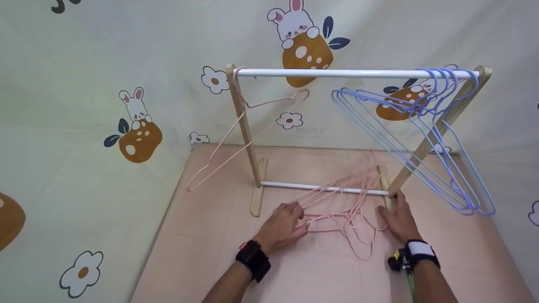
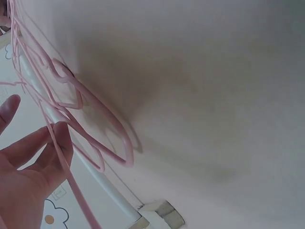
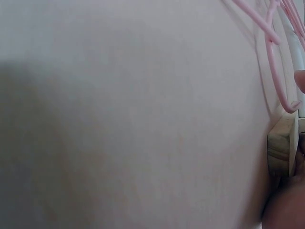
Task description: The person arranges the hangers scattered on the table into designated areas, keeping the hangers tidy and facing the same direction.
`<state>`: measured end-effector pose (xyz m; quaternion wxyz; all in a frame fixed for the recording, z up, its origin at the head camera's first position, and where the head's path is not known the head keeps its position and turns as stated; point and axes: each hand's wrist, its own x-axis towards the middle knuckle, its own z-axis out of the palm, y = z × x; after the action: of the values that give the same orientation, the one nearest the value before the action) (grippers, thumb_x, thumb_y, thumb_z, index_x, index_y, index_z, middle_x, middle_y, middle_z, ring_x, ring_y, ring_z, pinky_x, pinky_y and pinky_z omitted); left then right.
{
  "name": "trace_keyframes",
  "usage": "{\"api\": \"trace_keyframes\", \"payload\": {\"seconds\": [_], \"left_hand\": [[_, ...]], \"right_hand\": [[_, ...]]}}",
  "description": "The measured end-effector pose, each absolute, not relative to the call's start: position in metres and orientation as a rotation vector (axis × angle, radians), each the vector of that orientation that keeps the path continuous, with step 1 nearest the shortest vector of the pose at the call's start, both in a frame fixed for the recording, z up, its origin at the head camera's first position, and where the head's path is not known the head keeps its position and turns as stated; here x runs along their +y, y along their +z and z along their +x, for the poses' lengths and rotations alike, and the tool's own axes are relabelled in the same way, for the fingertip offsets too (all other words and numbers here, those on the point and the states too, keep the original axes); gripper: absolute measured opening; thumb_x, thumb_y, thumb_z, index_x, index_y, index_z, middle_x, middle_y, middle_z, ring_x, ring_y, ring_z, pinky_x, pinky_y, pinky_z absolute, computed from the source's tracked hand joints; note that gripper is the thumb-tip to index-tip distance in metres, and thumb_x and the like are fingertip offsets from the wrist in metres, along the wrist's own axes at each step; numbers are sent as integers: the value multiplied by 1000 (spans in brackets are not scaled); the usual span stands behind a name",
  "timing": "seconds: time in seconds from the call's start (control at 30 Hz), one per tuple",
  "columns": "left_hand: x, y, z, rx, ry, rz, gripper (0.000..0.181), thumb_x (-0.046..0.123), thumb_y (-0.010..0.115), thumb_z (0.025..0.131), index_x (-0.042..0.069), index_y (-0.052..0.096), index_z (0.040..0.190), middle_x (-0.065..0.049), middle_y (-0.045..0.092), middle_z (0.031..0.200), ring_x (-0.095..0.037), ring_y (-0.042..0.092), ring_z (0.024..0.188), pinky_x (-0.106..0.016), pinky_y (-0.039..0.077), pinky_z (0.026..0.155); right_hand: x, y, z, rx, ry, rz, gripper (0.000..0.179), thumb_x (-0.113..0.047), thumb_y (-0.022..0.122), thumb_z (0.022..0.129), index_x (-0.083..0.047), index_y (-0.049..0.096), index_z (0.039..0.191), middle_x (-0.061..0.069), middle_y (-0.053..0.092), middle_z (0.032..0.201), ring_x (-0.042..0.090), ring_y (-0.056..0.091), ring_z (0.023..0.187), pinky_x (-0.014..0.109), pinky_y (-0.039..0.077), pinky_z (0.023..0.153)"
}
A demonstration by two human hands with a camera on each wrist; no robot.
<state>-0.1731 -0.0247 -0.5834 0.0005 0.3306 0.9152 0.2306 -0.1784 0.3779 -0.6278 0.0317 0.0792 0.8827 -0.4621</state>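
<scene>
My left hand [image 1: 283,226] is at a loose, tangled pile of pink hangers [image 1: 327,216] lying around the lower bar of a small clothes rack [image 1: 320,73]. In the left wrist view its fingers curl at the wire of one pink hanger [image 2: 128,153], while the thumb stands apart from the fingertips. My right hand [image 1: 402,219] grips the rack's wooden foot [image 3: 281,148] at the right, thumb on the near side. The right wrist view catches only parts of that hand at its edge. Hooks of several pink hangers lie between both hands.
Several blue hangers [image 1: 436,111] hang at the right end of the top bar, jutting out past the post. One pink hanger [image 1: 269,102] hangs at its left end. A pale pink surface [image 1: 202,261] lies beneath, with patterned sheets [image 1: 168,63] behind and at the sides.
</scene>
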Motion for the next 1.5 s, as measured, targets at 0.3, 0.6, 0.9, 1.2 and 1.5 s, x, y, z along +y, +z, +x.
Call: {"api": "trace_keyframes", "payload": {"seconds": [0.3, 0.6, 0.9, 1.2, 1.5], "left_hand": [[-37, -569, -173, 2910, 749, 1041, 37, 41, 54, 108, 8, 67, 119, -5, 70, 117, -25, 67, 104, -39, 56, 94], [-59, -533, -182, 3004, 886, 983, 36, 39, 54, 107, 7, 65, 117, -12, 73, 107, -25, 66, 88, -41, 57, 78], [-82, -483, -190, 3070, 931, 955, 28, 35, 54, 114, 8, 62, 115, -2, 58, 83, -16, 49, 67, -31, 43, 59], [-96, -444, -199, 3077, 963, 921, 30, 34, 56, 117, 5, 65, 113, 1, 54, 83, -18, 56, 74, -35, 51, 66], [-106, -408, -205, 3068, 1170, 803, 31, 32, 54, 118, 9, 66, 102, 4, 46, 75, -16, 48, 67, -33, 38, 58]], "right_hand": [[379, -626, -178, 2765, -1427, 197, 89, -14, 63, 110, 1, 3, 173, 38, 16, 174, 56, 16, 161, 69, 16, 127], [379, -626, -177, 2792, -1395, 205, 89, -14, 64, 108, 3, 5, 172, 40, 17, 173, 58, 17, 160, 70, 17, 126], [379, -625, -178, 2778, -1387, 212, 89, -14, 63, 109, 2, 3, 173, 39, 16, 174, 59, 18, 159, 71, 18, 125], [380, -630, -178, 2788, -1396, 206, 89, -14, 64, 108, 2, 5, 172, 40, 20, 172, 58, 21, 159, 70, 19, 125], [381, -632, -177, 2799, -1431, 166, 88, -16, 64, 107, 5, 7, 171, 41, 22, 170, 56, 24, 158, 68, 21, 123]]}}
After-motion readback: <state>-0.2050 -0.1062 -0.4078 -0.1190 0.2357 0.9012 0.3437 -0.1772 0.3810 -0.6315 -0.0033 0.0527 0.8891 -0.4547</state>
